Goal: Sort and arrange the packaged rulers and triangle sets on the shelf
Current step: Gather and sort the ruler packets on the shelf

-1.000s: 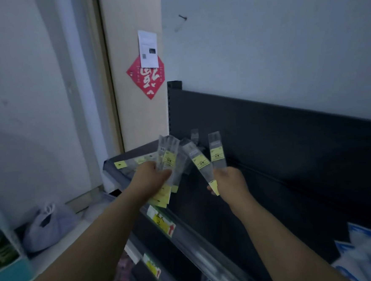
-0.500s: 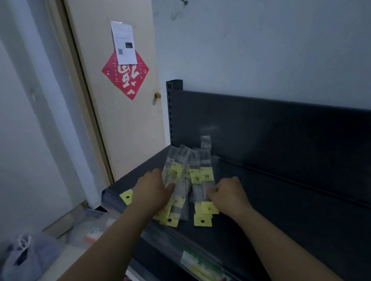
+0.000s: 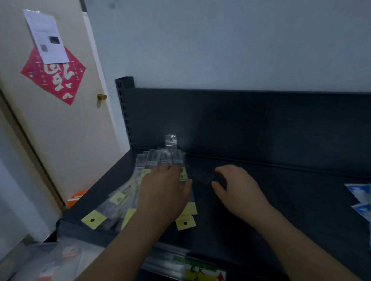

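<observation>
Packaged rulers [image 3: 118, 200] lie under the flat left hand [image 3: 164, 194]; right hand [image 3: 238, 189] beside.

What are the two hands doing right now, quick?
Left hand: open, lying flat on the packaged rulers.
Right hand: open, fingers loosely curled, holding nothing, over the shelf.

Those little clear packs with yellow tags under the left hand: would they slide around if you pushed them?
Probably yes: the packaged rulers wear glossy clear sleeves and lie overlapping on a smooth dark shelf, so they'd likely slip and fan apart. They look thin, so probably light.
</observation>
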Tool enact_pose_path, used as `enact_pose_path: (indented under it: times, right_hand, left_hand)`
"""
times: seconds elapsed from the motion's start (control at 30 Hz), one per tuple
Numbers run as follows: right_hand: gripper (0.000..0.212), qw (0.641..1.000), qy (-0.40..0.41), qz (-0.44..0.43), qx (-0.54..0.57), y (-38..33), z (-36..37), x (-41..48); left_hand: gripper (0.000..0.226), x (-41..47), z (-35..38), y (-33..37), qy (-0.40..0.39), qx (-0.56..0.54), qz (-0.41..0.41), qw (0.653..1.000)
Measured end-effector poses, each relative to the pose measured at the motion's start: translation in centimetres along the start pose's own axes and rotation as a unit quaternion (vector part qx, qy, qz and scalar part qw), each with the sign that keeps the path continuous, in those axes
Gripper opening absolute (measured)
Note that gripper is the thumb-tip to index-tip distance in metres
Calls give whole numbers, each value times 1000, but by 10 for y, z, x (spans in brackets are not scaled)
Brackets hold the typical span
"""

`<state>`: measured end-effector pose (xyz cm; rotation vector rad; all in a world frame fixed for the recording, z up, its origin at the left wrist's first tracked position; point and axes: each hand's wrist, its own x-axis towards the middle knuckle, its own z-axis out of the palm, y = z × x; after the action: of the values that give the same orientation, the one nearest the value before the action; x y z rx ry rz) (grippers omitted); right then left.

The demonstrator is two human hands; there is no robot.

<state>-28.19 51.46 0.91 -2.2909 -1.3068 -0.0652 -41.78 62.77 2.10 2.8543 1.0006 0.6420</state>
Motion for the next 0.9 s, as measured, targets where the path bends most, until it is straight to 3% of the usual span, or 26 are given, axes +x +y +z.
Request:
enact_pose_path:
  times: [0.1,0.37,0.53,0.7,0.9]
  right_hand:
    - [47,999,21,20,-13,19,-15,-20]
    - [48,991,65,88,-73,87,-69,-85]
    - [36,983,96,133,-86,142,-113,-136]
    - [43,976,91,165,-105,200,-163,-195]
    - [34,962,121,213,-117,266,-214,-265]
  left_hand:
    - [40,1,8,27,-4,-25,46,999]
    - [44,-8,26,124,-20,-68,149,986]
    - [42,-24,31,208,-16,-101,197,975]
    - [39,-50,36,299,-27,-141,229,963]
    - [39,-77,49,404,-41,-181,266,946]
